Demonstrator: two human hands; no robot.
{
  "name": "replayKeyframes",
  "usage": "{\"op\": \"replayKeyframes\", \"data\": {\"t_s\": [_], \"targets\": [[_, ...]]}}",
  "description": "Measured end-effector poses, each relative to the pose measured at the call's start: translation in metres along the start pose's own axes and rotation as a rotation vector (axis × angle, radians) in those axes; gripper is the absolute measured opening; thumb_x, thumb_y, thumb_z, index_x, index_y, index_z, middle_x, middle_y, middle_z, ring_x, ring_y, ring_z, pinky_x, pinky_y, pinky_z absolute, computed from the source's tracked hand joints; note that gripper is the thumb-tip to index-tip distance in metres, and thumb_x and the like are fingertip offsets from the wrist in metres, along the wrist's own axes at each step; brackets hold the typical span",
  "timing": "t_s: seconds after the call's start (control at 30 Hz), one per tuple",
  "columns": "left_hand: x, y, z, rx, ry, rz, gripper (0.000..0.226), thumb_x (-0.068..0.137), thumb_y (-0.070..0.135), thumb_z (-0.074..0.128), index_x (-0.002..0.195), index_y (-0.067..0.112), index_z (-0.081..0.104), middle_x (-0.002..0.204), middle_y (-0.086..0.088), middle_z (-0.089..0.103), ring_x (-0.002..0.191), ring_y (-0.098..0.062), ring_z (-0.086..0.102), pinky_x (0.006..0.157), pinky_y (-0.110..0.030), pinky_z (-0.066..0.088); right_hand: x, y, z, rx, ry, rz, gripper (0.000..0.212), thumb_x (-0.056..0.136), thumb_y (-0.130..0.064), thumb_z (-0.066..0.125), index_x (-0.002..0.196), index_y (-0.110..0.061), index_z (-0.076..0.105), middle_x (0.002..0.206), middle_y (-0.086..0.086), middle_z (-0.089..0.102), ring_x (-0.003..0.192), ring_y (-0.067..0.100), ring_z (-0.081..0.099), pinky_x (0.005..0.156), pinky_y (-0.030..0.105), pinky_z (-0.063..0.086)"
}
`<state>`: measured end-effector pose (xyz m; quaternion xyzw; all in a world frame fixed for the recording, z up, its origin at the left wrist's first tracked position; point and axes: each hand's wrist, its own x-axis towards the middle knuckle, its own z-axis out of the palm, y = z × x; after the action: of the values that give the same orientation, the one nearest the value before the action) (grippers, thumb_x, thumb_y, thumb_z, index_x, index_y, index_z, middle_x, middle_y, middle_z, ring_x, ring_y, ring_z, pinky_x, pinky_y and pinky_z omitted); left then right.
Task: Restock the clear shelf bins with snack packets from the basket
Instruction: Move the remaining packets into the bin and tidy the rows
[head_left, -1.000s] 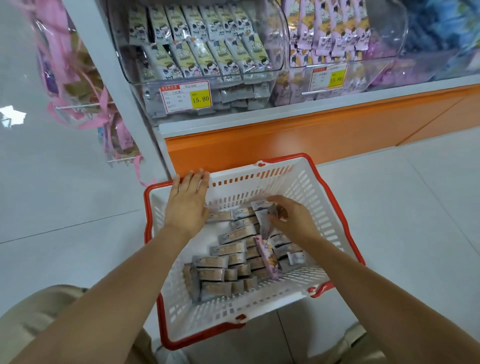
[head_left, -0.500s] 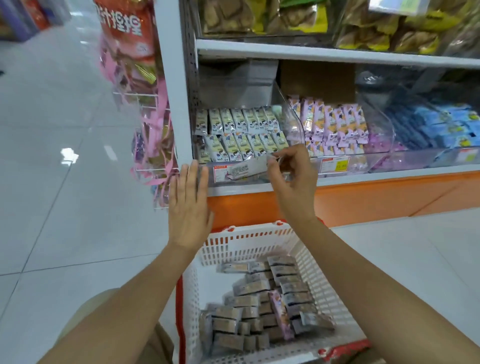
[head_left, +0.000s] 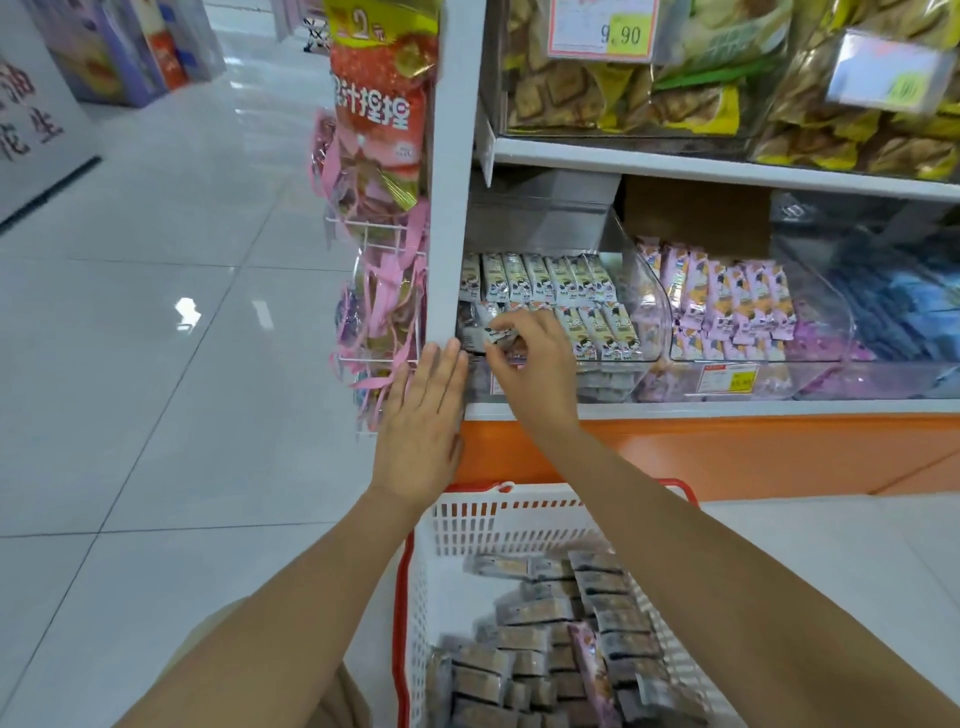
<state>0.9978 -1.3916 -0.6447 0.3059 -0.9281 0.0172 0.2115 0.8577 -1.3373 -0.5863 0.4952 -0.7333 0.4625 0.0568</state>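
A white basket with a red rim (head_left: 524, 514) sits on the floor below the shelf, holding several grey snack packets (head_left: 550, 613) and one pink packet (head_left: 589, 665). My right hand (head_left: 535, 358) pinches a small grey-white snack packet (head_left: 497, 335) at the left front of the clear shelf bin (head_left: 644, 312), which is lined with rows of matching packets (head_left: 550, 278). My left hand (head_left: 423, 415) is flat with straight fingers against the white shelf post (head_left: 452, 208), at the bin's left corner.
A neighbouring clear bin (head_left: 826, 322) holds pink-purple packets, with blue packets (head_left: 904, 306) farther right. Yellow snack bags (head_left: 675, 104) fill the shelf above. Pink bagged snacks (head_left: 384, 291) hang on wire hooks left of the post. Tiled floor (head_left: 156, 364) spreads to the left.
My right hand has lifted one packet out of the basket, up to the shelf and into the bin's left front. My left hand rose from the basket rim to the shelf post.
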Motion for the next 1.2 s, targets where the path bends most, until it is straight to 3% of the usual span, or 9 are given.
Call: {"op": "replayKeyframes", "data": {"t_s": [0.17, 0.27, 0.4, 0.53, 0.73, 0.8, 0.93, 1.03, 1.2], "targets": [[0.000, -0.005, 0.000, -0.055, 0.005, 0.030, 0.078, 0.088, 0.015, 0.054, 0.156, 0.009, 0.015, 0.164, -0.006, 0.009, 0.152, -0.024, 0.004, 0.120, -0.050, 0.019, -0.001, 0.009, 0.007, -0.076, -0.139, 0.024, 0.025, 0.089, -0.032, 0.068, 0.108, -0.016, 0.070, 0.108, 0.003, 0.058, 0.100, 0.016, 0.054, 0.086, 0.026, 0.045], [0.000, -0.007, 0.000, -0.065, 0.007, 0.042, 0.076, 0.089, 0.015, 0.053, 0.156, 0.009, 0.017, 0.164, -0.007, 0.010, 0.152, -0.024, 0.005, 0.119, -0.050, 0.020, -0.002, 0.013, 0.011, -0.205, -0.179, -0.009, 0.029, 0.093, -0.037, 0.060, 0.103, -0.013, 0.075, 0.105, 0.005, 0.058, 0.102, 0.020, 0.051, 0.087, 0.033, 0.043], [0.000, -0.007, -0.001, -0.088, 0.002, 0.046, 0.078, 0.087, 0.011, 0.054, 0.156, 0.008, 0.018, 0.164, -0.007, 0.011, 0.152, -0.025, 0.005, 0.119, -0.050, 0.021, -0.001, 0.012, 0.013, -0.234, -0.215, 0.001, 0.032, 0.095, -0.039, 0.055, 0.105, -0.014, 0.074, 0.108, 0.003, 0.054, 0.106, 0.019, 0.046, 0.089, 0.031, 0.037], [-0.001, -0.005, -0.002, -0.088, -0.012, 0.045, 0.077, 0.087, 0.012, 0.051, 0.156, 0.007, 0.016, 0.164, -0.009, 0.010, 0.152, -0.025, 0.005, 0.118, -0.050, 0.022, -0.003, 0.016, 0.009, -0.094, -0.228, 0.018, 0.029, 0.096, -0.033, 0.056, 0.114, -0.015, 0.071, 0.109, 0.002, 0.054, 0.106, 0.018, 0.049, 0.094, 0.037, 0.045], [-0.008, 0.018, -0.002, -0.041, 0.011, 0.082, 0.083, 0.080, 0.014, 0.058, 0.154, 0.005, 0.023, 0.161, -0.013, 0.021, 0.149, -0.029, 0.015, 0.121, -0.047, 0.013, -0.023, 0.027, -0.031, 0.107, -0.085, -0.053, 0.022, 0.097, -0.019, 0.055, 0.112, -0.012, 0.069, 0.106, 0.000, 0.058, 0.105, 0.008, 0.053, 0.093, 0.019, 0.041], [-0.011, 0.029, 0.003, -0.044, 0.019, 0.162, 0.084, 0.075, 0.015, 0.064, 0.151, 0.005, 0.030, 0.156, -0.014, 0.032, 0.144, -0.029, 0.024, 0.121, -0.044, 0.009, -0.038, 0.042, -0.046, 0.103, -0.052, -0.044, 0.020, 0.096, -0.016, 0.055, 0.109, -0.014, 0.069, 0.103, 0.000, 0.059, 0.101, 0.010, 0.055, 0.090, 0.022, 0.044], [-0.014, 0.053, 0.031, -0.018, -0.090, 0.268, 0.082, 0.075, 0.023, 0.075, 0.147, 0.007, 0.039, 0.148, -0.011, 0.042, 0.138, -0.029, 0.032, 0.119, -0.044, 0.018, -0.086, 0.087, -0.069, 0.001, -0.097, 0.081, 0.019, 0.093, -0.012, 0.057, 0.107, -0.014, 0.069, 0.103, -0.003, 0.060, 0.099, 0.015, 0.058, 0.086, 0.033, 0.049], [-0.023, 0.066, 0.057, 0.036, -0.240, 0.282, 0.078, 0.086, 0.030, 0.066, 0.152, 0.010, 0.030, 0.158, -0.012, 0.028, 0.146, -0.031, 0.023, 0.121, -0.044, 0.009, -0.131, 0.121, -0.076, -0.103, -0.192, 0.213, 0.018, 0.091, -0.011, 0.061, 0.107, -0.014, 0.069, 0.101, -0.003, 0.059, 0.093, 0.018, 0.058, 0.081, 0.039, 0.051], [-0.040, 0.071, 0.091, 0.145, -0.510, 0.223, 0.083, 0.098, 0.036, 0.049, 0.156, 0.013, -0.006, 0.163, -0.009, -0.011, 0.151, -0.028, -0.009, 0.122, -0.044, -0.004, -0.198, 0.146, -0.072, -0.178, -0.335, 0.484, 0.027, 0.092, -0.014, 0.061, 0.118, -0.012, 0.065, 0.112, 0.004, 0.063, 0.094, 0.018, 0.062, 0.085, 0.031, 0.052]]}}
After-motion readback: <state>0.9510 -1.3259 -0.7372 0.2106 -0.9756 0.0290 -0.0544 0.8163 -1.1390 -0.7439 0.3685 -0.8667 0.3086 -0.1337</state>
